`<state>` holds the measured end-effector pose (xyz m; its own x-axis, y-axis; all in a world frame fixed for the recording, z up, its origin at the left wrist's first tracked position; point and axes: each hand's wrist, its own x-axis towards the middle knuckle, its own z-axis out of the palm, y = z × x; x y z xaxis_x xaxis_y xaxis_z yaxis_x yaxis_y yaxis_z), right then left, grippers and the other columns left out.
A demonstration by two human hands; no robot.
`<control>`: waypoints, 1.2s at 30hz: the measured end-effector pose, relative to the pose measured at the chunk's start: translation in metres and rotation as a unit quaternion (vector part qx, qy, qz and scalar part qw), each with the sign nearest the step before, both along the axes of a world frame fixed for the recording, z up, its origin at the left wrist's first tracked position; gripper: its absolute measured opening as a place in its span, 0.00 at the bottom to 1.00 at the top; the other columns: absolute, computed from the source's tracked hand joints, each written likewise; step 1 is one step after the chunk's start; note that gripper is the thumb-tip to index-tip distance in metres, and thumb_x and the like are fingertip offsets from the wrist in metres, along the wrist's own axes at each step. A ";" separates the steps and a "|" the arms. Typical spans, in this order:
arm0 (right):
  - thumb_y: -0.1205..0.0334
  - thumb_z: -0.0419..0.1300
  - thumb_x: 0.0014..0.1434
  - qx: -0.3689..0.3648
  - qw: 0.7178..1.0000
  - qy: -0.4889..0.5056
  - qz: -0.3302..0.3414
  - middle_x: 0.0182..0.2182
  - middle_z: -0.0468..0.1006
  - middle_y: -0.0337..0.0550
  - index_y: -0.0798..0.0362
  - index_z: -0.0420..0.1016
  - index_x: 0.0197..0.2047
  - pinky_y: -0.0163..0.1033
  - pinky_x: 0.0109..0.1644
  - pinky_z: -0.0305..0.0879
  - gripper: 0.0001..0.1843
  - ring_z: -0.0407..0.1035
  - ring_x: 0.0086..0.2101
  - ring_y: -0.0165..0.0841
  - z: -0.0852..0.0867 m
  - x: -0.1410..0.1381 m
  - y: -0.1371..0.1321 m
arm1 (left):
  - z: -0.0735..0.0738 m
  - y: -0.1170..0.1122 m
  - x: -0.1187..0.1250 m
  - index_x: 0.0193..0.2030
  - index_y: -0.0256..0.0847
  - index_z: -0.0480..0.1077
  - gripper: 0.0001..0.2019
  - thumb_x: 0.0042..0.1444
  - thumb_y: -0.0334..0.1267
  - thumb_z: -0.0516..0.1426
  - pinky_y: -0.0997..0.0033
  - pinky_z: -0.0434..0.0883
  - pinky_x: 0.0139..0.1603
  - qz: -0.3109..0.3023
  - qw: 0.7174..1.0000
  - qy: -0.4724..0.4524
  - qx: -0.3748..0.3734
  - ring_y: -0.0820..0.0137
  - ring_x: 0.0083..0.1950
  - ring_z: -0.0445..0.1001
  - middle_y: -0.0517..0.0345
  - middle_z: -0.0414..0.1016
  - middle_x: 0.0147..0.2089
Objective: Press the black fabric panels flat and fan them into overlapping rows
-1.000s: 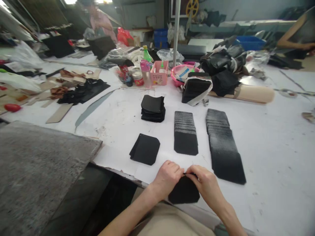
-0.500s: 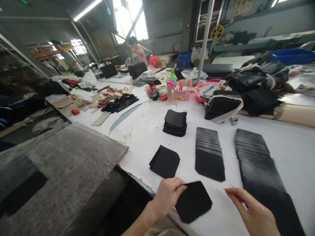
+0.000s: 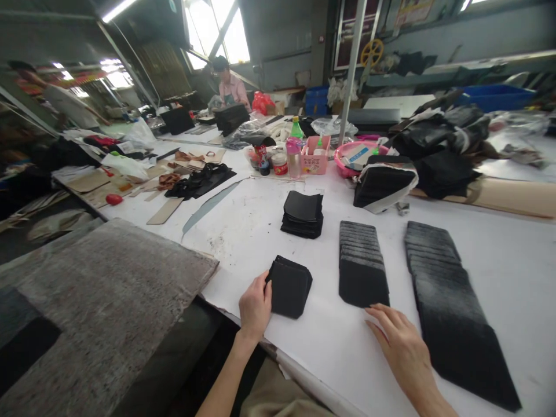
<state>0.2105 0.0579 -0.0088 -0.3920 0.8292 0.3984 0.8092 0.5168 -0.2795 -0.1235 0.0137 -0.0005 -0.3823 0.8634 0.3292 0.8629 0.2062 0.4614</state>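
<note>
My left hand (image 3: 255, 307) is closed on the left edge of a black panel with cut corners (image 3: 289, 289), which lies on a small pile of similar pieces on the white table. My right hand (image 3: 399, 341) is at the near edge of an overlapping row of black panels (image 3: 362, 284). Its fingertips are at the front panel's lower right corner, thumb slightly apart; whether they touch it I cannot tell. A longer overlapping row of black panels (image 3: 460, 324) lies farther right. Behind the small pile stands a neat stack of black pieces (image 3: 303, 211).
A grey speckled board (image 3: 108, 307) lies left of the white table (image 3: 234, 231). At the back are a pink bottle (image 3: 293, 157), a pink box (image 3: 315, 159), a pink basin (image 3: 343, 163) and a wrapped black bundle (image 3: 382, 184). A co-worker (image 3: 232, 87) is beyond.
My left hand has moved the black panel from in front of me up onto the small pile. My right hand has moved left and forward to the middle row. The view has shifted slightly.
</note>
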 end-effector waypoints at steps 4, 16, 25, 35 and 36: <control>0.50 0.45 0.70 0.019 1.000 -0.023 0.009 0.48 0.76 0.47 0.51 0.71 0.53 0.46 0.49 0.67 0.21 0.70 0.47 0.41 0.000 -0.015 0.012 | 0.004 0.007 0.002 0.55 0.40 0.68 0.13 0.66 0.36 0.50 0.67 0.73 0.45 -0.007 1.000 -0.003 0.030 0.64 0.46 0.78 0.52 0.78 0.47; 0.61 0.50 0.69 0.063 0.997 -0.027 -0.019 0.43 0.78 0.46 0.53 0.75 0.42 0.41 0.44 0.63 0.13 0.72 0.43 0.39 -0.012 -0.024 0.016 | 0.002 0.013 0.001 0.54 0.39 0.68 0.13 0.66 0.33 0.49 0.67 0.72 0.42 -0.033 0.995 0.090 -0.001 0.65 0.43 0.73 0.51 0.73 0.43; 0.52 0.52 0.66 -0.055 0.975 0.196 -0.085 0.40 0.78 0.46 0.52 0.72 0.40 0.42 0.46 0.66 0.13 0.72 0.42 0.39 -0.015 -0.022 0.021 | 0.014 0.009 0.022 0.52 0.37 0.70 0.13 0.64 0.29 0.50 0.55 0.72 0.51 -0.095 0.986 0.109 0.088 0.60 0.50 0.70 0.45 0.70 0.47; 0.58 0.54 0.65 -0.090 0.955 0.277 -0.060 0.35 0.77 0.45 0.52 0.71 0.36 0.42 0.43 0.70 0.09 0.72 0.37 0.37 -0.003 -0.018 0.015 | -0.006 0.044 0.134 0.59 0.33 0.65 0.18 0.63 0.26 0.49 0.54 0.70 0.61 -0.386 0.910 0.146 0.031 0.57 0.64 0.66 0.42 0.68 0.61; 0.59 0.54 0.65 -0.081 0.960 0.263 -0.053 0.35 0.77 0.45 0.51 0.71 0.36 0.42 0.43 0.70 0.08 0.72 0.38 0.37 -0.001 -0.017 0.011 | -0.009 0.049 0.140 0.59 0.31 0.65 0.18 0.63 0.25 0.49 0.54 0.70 0.61 -0.380 0.911 0.155 0.026 0.57 0.63 0.66 0.41 0.68 0.61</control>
<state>0.1936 0.0691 -0.0102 -0.0813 0.9212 0.3804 0.5803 0.3540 -0.7334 0.0160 0.0624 -0.0098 0.4385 0.8199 0.3680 0.8375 -0.5214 0.1639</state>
